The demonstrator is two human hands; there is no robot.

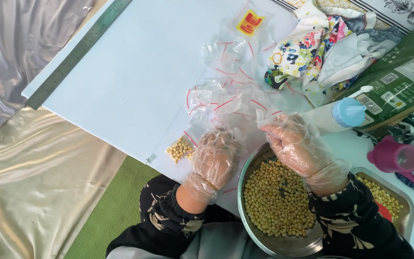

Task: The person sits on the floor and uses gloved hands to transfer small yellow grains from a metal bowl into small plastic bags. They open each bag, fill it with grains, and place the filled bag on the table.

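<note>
One small clear bag [180, 149] of pale yellow beans lies filled near the front edge of the white board [130, 81]. A loose heap of empty zip bags [231, 91], thin crinkled plastic with red seal strips, remains toward the board's right edge, so most bagging appears outstanding. The round steel bowl [264, 240] at the front holds a deep layer of beans [276, 199], smooth and round; a steel tray [406, 211] beside it holds more.

Both hands wear loose transparent gloves. The left hand [214, 160] rests with fingers curled over a bag at the board's front edge; whether it pinches the bag cannot be told. The right hand [298, 144] hovers over the bowl's far rim, fingers bunched on a clear bag's edge.

A white squeeze bottle [334, 116] with a blue cap, a pink scoop [394, 157] and a metal ruler [75, 52] lie nearby.
</note>
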